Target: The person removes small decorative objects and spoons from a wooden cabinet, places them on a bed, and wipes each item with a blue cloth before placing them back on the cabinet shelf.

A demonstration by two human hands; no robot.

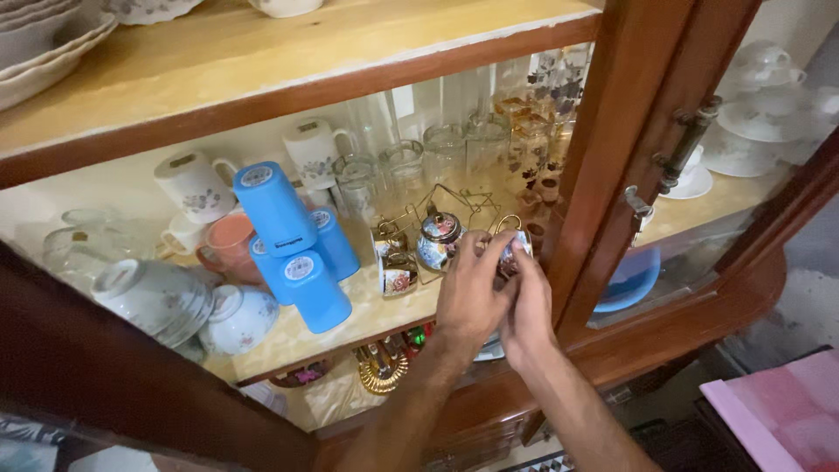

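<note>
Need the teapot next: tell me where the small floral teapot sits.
The small floral teapot sits mid-shelf under a gold wire stand, just left of both hands, right of the blue tumblers.

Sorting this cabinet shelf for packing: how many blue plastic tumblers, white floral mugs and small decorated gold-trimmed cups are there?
Blue plastic tumblers: 4
White floral mugs: 2
Small decorated gold-trimmed cups: 3, one held by both the left hand and the right hand
Total: 9
</note>
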